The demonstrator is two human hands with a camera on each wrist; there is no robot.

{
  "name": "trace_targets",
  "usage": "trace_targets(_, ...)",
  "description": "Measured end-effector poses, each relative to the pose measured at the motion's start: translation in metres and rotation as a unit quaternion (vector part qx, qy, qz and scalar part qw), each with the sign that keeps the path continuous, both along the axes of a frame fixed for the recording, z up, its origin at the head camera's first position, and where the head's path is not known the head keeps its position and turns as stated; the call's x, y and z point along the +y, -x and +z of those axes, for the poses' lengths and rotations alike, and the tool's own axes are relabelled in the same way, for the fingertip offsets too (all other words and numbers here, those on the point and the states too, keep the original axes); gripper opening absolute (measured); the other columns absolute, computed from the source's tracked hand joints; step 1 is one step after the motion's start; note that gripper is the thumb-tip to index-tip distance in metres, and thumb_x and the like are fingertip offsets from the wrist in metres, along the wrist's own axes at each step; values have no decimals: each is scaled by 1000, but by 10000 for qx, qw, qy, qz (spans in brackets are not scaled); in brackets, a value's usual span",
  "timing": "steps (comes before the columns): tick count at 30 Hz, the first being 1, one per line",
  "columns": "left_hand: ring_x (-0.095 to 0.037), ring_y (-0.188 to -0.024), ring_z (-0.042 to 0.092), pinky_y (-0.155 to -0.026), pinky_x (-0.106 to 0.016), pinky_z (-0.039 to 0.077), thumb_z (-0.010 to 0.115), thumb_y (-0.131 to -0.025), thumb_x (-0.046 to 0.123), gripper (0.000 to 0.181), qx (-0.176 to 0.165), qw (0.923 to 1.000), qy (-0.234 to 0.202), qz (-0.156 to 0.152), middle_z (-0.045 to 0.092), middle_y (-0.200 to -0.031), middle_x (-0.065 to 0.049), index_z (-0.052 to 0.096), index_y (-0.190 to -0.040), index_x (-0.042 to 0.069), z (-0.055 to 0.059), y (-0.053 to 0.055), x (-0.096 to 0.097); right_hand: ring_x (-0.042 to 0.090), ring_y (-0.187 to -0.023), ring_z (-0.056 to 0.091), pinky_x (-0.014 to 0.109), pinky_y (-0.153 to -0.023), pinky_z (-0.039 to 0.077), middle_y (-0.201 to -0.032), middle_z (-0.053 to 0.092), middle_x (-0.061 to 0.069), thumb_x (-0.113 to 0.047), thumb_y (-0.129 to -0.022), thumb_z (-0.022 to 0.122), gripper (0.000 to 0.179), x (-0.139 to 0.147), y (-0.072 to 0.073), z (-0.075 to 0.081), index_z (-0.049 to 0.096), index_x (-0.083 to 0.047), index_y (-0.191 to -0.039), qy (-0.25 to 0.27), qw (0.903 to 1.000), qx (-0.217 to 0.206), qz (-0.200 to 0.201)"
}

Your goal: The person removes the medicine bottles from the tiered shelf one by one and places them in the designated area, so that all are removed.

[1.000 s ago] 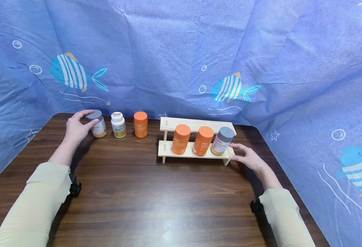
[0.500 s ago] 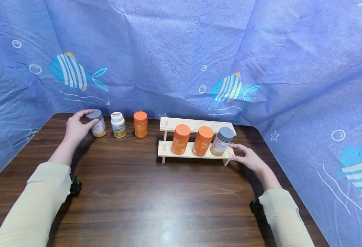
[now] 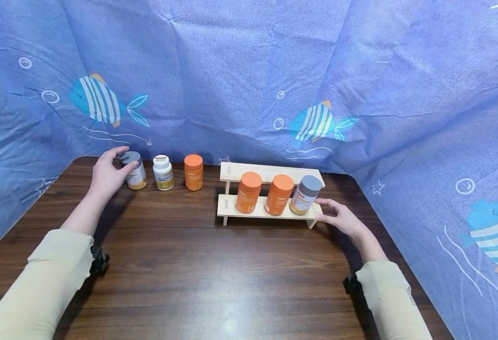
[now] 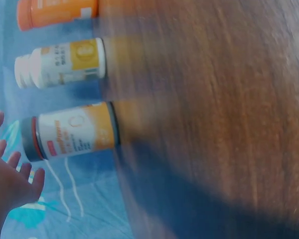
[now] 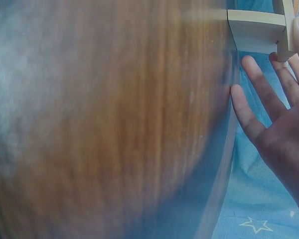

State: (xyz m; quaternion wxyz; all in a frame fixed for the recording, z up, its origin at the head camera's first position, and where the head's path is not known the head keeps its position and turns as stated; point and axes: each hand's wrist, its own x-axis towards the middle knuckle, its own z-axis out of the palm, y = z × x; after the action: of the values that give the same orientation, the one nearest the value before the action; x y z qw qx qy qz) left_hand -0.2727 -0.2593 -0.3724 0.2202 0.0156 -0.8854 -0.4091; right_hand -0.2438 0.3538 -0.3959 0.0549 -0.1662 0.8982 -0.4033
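My left hand (image 3: 109,174) is beside a grey-lidded jar (image 3: 135,175) at the table's back left, thumb overlapping the lid. In the left wrist view, the fingers (image 4: 26,172) are spread past the lid end. A white bottle (image 3: 164,174) and an orange jar (image 3: 194,173) stand to its right. My right hand (image 3: 343,217) pinches the right end of a two-step wooden display rack (image 3: 270,171), thumb in front and fingertips behind the lower step's end. On that step stand two orange jars (image 3: 249,193) and a second grey-lidded jar (image 3: 306,196).
Everything stands on a dark wooden table (image 3: 215,283). A blue fish-print cloth (image 3: 240,71) hangs behind and along both sides. Each wrist carries a small black camera (image 3: 100,260).
My left forearm shifts slightly left, and the left fingers lift and widen around the grey lid. The jars, the rack and my right hand stay put.
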Motion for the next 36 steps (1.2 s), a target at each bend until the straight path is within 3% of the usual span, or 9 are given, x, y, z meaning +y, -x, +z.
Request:
trace_targets(4,-43,-131,32,-105,-60,23,64,-90,27,54,166,9999,-10,0,42,-141,-22,48,-136,5,5,-4,4,32,-105,55,33,-85,44,-131,52,25,-12,-87,68,52,-1,-2,2,48,2,-133,12,10000,-49,-15)
trace_targets(6,-42,-127,36,-101,-57,28,64,-90,28,55,216,9998,-22,6,42,-141,-22,48,-137,7,8,-6,6,32,-105,55,34,-86,44,-131,52,25,-12,-87,68,52,-1,-2,2,48,2,-133,-13,10000,-73,-24)
trace_targets(11,-36,-111,44,-82,-38,34,64,-90,31,56,243,9997,-67,0,45,-137,-21,46,-139,10,12,-13,13,31,-105,56,35,-86,44,-127,54,25,-13,-87,68,53,1,1,-2,47,0,-134,-72,9999,-101,-30)
trace_targets(14,-33,-112,45,-80,-32,33,64,-90,32,56,262,9996,-76,-22,46,-137,-20,46,-139,11,17,-18,17,31,-106,56,36,-86,44,-127,55,25,-14,-87,68,54,7,7,-11,47,-2,-135,-38,9999,-113,-37)
trace_targets(22,-31,-130,38,-97,-48,34,63,-90,32,58,385,9983,-285,-330,44,-142,-15,43,-140,9,38,-32,36,28,-105,57,34,-85,45,-129,55,20,-21,-87,69,54,17,14,-24,48,-8,-136,-86,9999,18,-74)
trace_targets(28,-33,-129,39,-101,-52,35,65,-89,28,54,606,9961,-361,-521,46,-140,-15,48,-136,8,48,-41,55,23,-104,57,29,-84,46,-126,57,18,-25,-86,70,55,19,16,-25,49,-11,-135,-34,9999,-26,-122)
trace_targets(36,-33,-127,40,-101,-54,33,65,-89,27,51,595,9954,-333,-679,47,-140,-11,50,-136,12,55,-54,77,24,-105,57,30,-85,46,-124,58,19,-25,-86,69,56,17,15,-26,48,-11,-136,64,9998,-155,-88)
